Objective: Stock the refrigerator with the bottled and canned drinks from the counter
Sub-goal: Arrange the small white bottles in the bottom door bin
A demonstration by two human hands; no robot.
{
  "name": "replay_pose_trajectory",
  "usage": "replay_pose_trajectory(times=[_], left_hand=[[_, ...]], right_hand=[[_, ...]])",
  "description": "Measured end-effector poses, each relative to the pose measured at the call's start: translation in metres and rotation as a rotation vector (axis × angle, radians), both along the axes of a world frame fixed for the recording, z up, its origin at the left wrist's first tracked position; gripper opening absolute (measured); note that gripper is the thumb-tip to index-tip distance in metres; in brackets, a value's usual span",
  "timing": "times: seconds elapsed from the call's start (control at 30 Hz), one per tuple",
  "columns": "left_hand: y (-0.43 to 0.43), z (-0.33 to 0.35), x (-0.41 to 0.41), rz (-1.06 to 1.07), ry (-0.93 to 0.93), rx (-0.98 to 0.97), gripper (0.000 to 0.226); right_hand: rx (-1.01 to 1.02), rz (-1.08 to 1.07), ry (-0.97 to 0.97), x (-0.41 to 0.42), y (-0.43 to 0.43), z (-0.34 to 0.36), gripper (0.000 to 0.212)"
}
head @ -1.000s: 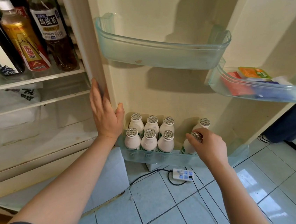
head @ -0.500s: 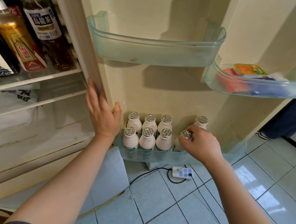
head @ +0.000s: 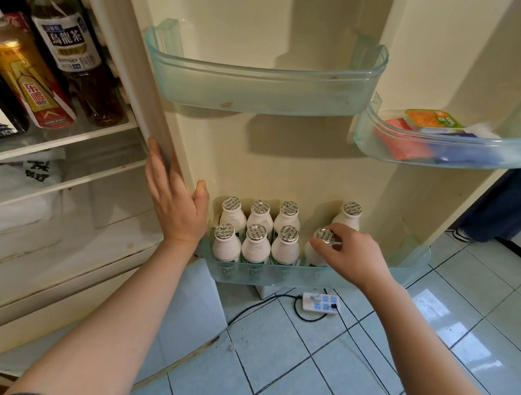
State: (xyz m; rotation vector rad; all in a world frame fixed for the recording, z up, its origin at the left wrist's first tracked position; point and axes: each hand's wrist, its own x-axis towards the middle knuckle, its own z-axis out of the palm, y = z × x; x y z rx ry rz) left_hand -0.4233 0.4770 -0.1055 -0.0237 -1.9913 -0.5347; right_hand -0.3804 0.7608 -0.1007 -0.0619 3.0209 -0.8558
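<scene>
Eight white bottles (head: 284, 248) fill bottom door bin (head: 405, 270); right hand (head: 351, 258) grips front-right one; left hand (head: 174, 207) flat, open on door edge.

Beneath the right hand (head: 351, 258), matt white plastic bottles (head: 255, 251) wear crinkled foil caps (head: 287, 233); the translucent plastic door bin (head: 389, 273) and floor tiles (head: 304, 382) look glossy.

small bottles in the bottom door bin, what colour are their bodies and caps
White bodies with silvery patterned foil caps, on the small bottles in the bottom door bin; clearest in the head view.
</scene>
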Motion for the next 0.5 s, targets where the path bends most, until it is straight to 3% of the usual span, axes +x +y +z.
replay_pose_trajectory(times=[0.23,0.5], left_hand=[[0.001,0.002,0.001,-0.006,-0.006,0.001,0.054],[0.001,0.001,0.000,0.009,-0.007,0.007,0.057]], right_hand=[[0.004,-0.108,0.044,-0.001,-0.011,-0.001,0.053],[0.017,-0.101,0.010,0.001,-0.012,-0.002,0.055]])
